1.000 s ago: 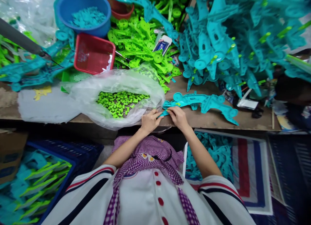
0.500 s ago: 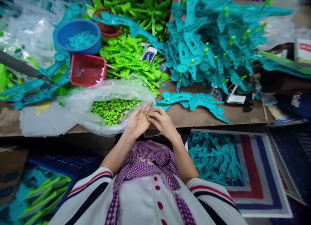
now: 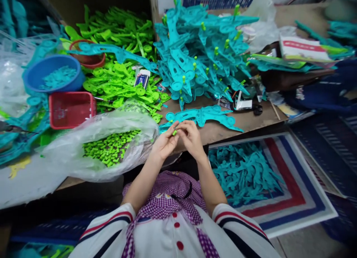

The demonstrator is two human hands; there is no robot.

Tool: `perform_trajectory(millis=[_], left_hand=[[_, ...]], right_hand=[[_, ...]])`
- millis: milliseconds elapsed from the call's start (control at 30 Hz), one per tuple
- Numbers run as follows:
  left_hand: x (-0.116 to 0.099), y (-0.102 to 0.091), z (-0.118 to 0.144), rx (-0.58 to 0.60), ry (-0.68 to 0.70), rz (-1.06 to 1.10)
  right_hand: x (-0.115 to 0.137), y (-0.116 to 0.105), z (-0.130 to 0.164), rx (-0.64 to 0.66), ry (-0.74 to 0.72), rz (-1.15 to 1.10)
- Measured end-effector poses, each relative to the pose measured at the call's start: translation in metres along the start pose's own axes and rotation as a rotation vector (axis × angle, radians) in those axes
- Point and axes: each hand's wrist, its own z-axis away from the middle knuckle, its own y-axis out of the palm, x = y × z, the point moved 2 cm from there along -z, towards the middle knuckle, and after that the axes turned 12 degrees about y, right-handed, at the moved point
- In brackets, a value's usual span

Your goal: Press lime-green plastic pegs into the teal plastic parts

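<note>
My left hand (image 3: 165, 144) is half closed, palm up, with its fingers and thumb around a small bright green plastic piece (image 3: 174, 132). Against the same piece rest the bent fingertips and thumb of my right hand (image 3: 192, 139). Just beyond my fingers, a long turquoise plastic part (image 3: 208, 116) with round discs lies flat on the table. To the left of my hands, a clear plastic bag (image 3: 67, 148) gapes open. Inside it are many short green pieces (image 3: 108, 148) of the same colour.
Turquoise parts with green tips form a tall pile (image 3: 200, 57) at the back. Left of it lie green parts (image 3: 122, 77), a red tray (image 3: 71, 110) and a blue bowl (image 3: 32, 77) of turquoise bits. Below the table edge, a striped sack (image 3: 295, 176) holds more turquoise parts.
My view has turned to the right, so the table's things appear further left. My left fingers have curled in, and the green piece shows more clearly between my hands.
</note>
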Motion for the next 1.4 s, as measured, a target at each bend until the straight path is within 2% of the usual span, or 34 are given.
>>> perform_trajectory(millis=[100,167,200,300,333,367,433,533,667,900,1100,1267,1400], left_hand=[[0.013,0.008,-0.010,0.067,0.131,-0.213],[0.020,0.015,-0.018,0.171,0.315,-0.508],[0.024,0.020,-0.023,0.264,0.434,-0.701],[0.044,0.045,-0.042,0.648,0.813,-1.353],[0.054,0.054,-0.051,0.761,0.900,-1.556],[0.064,0.063,-0.062,0.846,0.954,-1.735],[0.083,0.076,-0.088,0.934,0.976,-1.999],[0.099,0.081,-0.124,0.988,0.947,-2.192],[0.105,0.071,-0.144,0.987,0.949,-2.214],[0.108,0.069,-0.147,0.954,0.955,-2.174],[0.109,0.070,-0.147,0.944,0.917,-2.138],[0.109,0.070,-0.147,0.935,0.904,-2.135],[0.110,0.070,-0.149,0.927,0.882,-2.146]], right_hand=[[-0.015,-0.040,0.000,-0.291,0.091,-0.137],[-0.039,-0.082,-0.003,-0.432,0.180,-0.134],[-0.055,-0.107,-0.004,-0.479,0.230,-0.096],[-0.110,-0.179,-0.006,-0.523,0.400,0.075],[-0.126,-0.198,-0.006,-0.504,0.443,0.134],[-0.140,-0.213,-0.006,-0.472,0.466,0.186],[-0.157,-0.233,-0.007,-0.390,0.466,0.267],[-0.165,-0.244,-0.007,-0.323,0.418,0.383],[-0.166,-0.248,-0.008,-0.308,0.386,0.502],[-0.169,-0.243,-0.010,-0.304,0.360,0.506],[-0.165,-0.237,-0.012,-0.180,0.283,0.574],[-0.175,-0.247,-0.013,-0.256,0.367,0.500],[-0.173,-0.250,-0.015,-0.235,0.336,0.546]])
